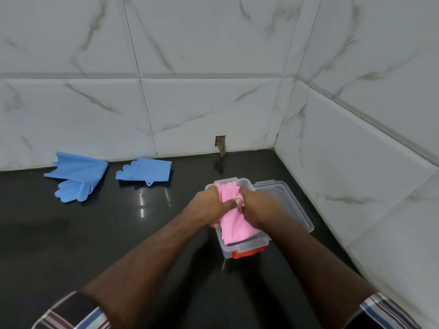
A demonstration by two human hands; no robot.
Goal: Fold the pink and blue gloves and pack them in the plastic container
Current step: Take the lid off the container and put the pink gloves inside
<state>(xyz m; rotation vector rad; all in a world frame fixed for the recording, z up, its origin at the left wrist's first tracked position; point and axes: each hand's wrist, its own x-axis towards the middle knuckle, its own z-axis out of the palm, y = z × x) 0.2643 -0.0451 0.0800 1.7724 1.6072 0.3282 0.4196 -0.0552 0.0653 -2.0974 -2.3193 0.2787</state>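
Item: pink gloves [234, 222], folded, in the container [242, 248]. Your left hand [209, 207] and right hand [259, 207] both grip them. Blue gloves: one [76, 176] at 10 o'clock, another [145, 172] beside it.

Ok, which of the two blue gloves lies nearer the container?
The right-hand blue glove, the one with a small hanging loop at its front edge. The other blue glove lies further left, away from the container.
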